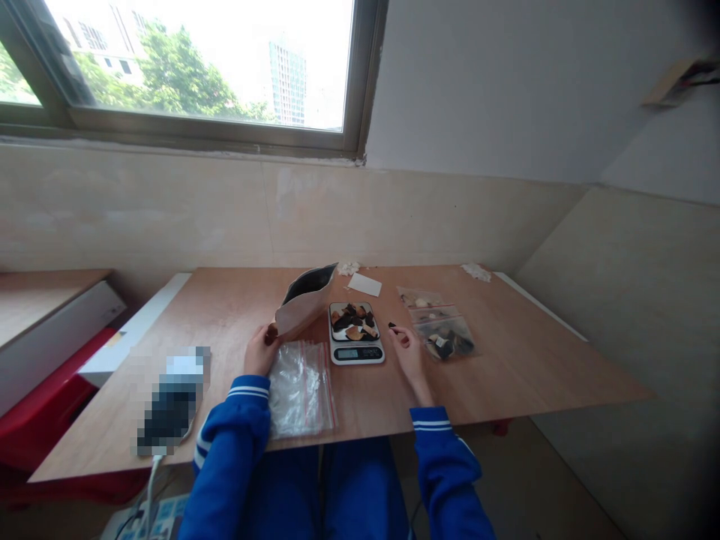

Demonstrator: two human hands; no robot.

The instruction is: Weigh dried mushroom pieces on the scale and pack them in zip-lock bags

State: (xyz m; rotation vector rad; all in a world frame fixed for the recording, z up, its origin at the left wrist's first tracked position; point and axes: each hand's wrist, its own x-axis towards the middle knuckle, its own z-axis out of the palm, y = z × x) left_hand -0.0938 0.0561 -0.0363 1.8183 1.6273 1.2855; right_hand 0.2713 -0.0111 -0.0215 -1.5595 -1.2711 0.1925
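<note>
through the head camera i see my left hand [259, 351] reaching out of a blue sleeve [239, 412], its fingers curled closed around the lower corner of a kraft paper pouch [307, 306], which tilts up and shows a dark lining. my right hand [409, 354] angles in from the other side, thumb and forefinger pinched narrow on a small dark piece [392, 326]. that piece is just beside a digital kitchen scale [355, 352] carrying a white dish [354, 321] of dried brown and black slices [352, 322]. an unfilled zip bag [298, 390] lies below the pouch, and filled zip bags [439, 326] lie right of my right hand on the plywood table [534, 367].
</note>
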